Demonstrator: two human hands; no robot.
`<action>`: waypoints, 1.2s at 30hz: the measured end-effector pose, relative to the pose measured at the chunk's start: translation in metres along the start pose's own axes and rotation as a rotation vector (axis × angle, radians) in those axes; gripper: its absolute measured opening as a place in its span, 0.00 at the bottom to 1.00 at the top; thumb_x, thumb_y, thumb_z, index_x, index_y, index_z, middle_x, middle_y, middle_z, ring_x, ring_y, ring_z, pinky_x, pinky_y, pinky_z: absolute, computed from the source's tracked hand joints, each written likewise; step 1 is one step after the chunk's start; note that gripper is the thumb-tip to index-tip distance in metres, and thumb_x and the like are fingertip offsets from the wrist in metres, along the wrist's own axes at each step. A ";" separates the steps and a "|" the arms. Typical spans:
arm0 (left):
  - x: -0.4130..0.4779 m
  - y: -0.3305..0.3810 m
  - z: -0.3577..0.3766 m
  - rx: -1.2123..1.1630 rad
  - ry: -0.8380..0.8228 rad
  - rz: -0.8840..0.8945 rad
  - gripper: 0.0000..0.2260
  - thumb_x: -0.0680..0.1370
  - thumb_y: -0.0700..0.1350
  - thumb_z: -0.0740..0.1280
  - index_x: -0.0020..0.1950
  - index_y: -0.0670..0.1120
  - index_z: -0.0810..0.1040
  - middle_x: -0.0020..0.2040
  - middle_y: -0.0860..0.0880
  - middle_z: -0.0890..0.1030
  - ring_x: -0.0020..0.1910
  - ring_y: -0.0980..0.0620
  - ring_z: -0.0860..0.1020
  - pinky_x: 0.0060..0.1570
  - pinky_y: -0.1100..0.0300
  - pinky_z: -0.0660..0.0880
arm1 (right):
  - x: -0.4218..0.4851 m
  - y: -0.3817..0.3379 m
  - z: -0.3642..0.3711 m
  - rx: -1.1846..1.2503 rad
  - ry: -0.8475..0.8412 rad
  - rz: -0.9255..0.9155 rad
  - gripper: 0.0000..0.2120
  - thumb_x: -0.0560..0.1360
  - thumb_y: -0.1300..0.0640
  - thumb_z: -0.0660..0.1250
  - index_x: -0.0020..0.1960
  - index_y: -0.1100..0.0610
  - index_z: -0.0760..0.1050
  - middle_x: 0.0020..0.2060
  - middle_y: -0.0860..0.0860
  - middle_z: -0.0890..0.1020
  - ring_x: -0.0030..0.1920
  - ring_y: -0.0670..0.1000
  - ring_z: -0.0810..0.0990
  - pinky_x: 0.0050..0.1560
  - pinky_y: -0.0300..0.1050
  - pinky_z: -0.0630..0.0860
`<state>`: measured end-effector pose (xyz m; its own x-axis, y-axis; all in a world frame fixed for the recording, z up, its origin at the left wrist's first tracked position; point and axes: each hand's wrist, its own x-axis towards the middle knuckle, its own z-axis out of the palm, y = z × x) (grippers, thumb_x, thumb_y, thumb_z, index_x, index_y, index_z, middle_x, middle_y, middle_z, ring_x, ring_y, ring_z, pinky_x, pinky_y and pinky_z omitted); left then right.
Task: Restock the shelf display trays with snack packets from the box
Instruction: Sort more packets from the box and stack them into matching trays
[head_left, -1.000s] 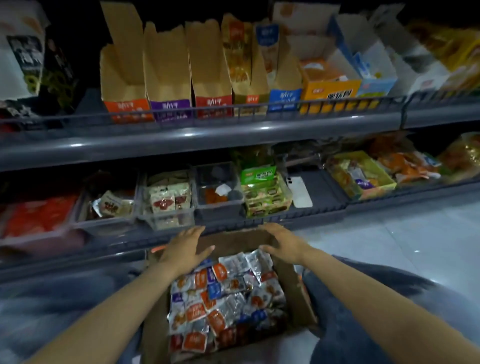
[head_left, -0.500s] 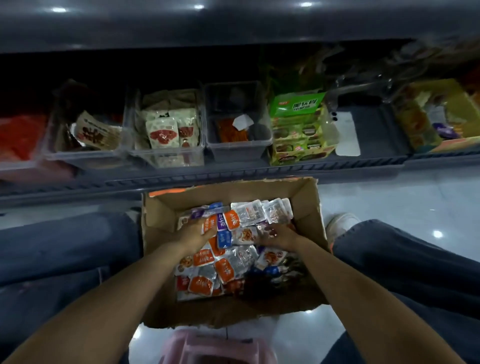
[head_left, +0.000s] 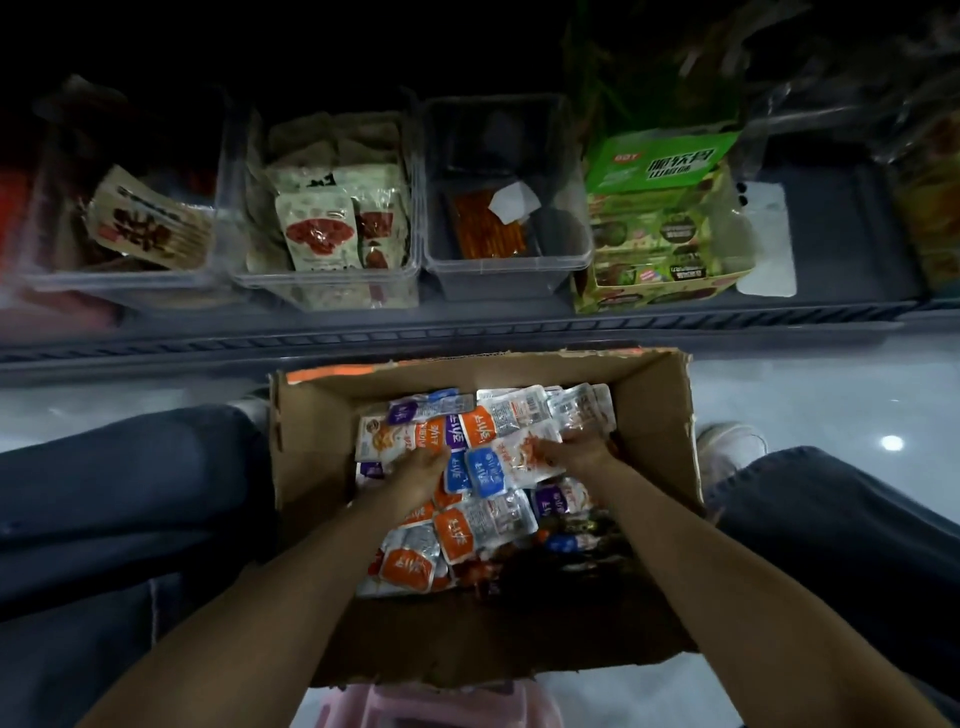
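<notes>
An open cardboard box (head_left: 654, 415) sits on the floor between my knees, holding several small snack packets (head_left: 483, 525) with orange, blue and purple labels. Both my hands are down inside it. My left hand (head_left: 423, 467) grips a bunch of packets at the left of the pile. My right hand (head_left: 582, 452) has its fingers curled round packets at the right. Between the two hands a cluster of packets (head_left: 498, 441) is gathered. On the low shelf beyond the box, a clear display tray (head_left: 506, 270) stands nearly bare, with one orange packet and a white slip in it.
Left of that tray are two clear trays, one (head_left: 332, 280) with white-and-red packets, another (head_left: 119, 275) with brown-printed packets. A green carton of snacks (head_left: 660, 228) stands to its right. The grey shelf rail (head_left: 467, 332) runs in front. A pink stool (head_left: 436, 701) is under me.
My head tilted down from the upper shelves to the box. Both hands went from the box's far rim into the pile and closed round packets, drawing them together.
</notes>
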<state>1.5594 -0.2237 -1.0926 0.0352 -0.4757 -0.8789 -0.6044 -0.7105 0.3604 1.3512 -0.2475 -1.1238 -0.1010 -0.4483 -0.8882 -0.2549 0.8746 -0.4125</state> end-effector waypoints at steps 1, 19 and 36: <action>0.004 -0.001 0.002 -0.049 -0.002 -0.013 0.21 0.83 0.52 0.54 0.71 0.41 0.65 0.69 0.42 0.70 0.63 0.46 0.71 0.59 0.58 0.66 | 0.000 0.002 0.009 0.016 0.037 0.025 0.21 0.74 0.59 0.70 0.63 0.67 0.71 0.58 0.59 0.79 0.50 0.53 0.80 0.45 0.33 0.74; -0.046 0.032 -0.020 -0.386 0.070 0.247 0.18 0.79 0.46 0.64 0.68 0.42 0.72 0.63 0.45 0.77 0.59 0.49 0.76 0.49 0.64 0.75 | -0.067 -0.025 -0.024 -0.070 -0.606 -0.109 0.31 0.68 0.63 0.75 0.68 0.54 0.69 0.57 0.53 0.82 0.58 0.52 0.80 0.59 0.47 0.76; -0.225 0.123 -0.085 -0.388 0.137 0.895 0.11 0.74 0.55 0.67 0.53 0.54 0.72 0.54 0.53 0.79 0.53 0.56 0.78 0.52 0.60 0.75 | -0.280 -0.122 -0.029 0.169 -0.060 -0.940 0.16 0.77 0.59 0.66 0.63 0.56 0.69 0.54 0.55 0.82 0.53 0.54 0.82 0.52 0.44 0.78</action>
<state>1.5452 -0.2481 -0.8240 -0.2010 -0.9597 -0.1965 -0.1510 -0.1678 0.9742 1.3831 -0.2343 -0.8194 0.1253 -0.9745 -0.1862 -0.0642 0.1793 -0.9817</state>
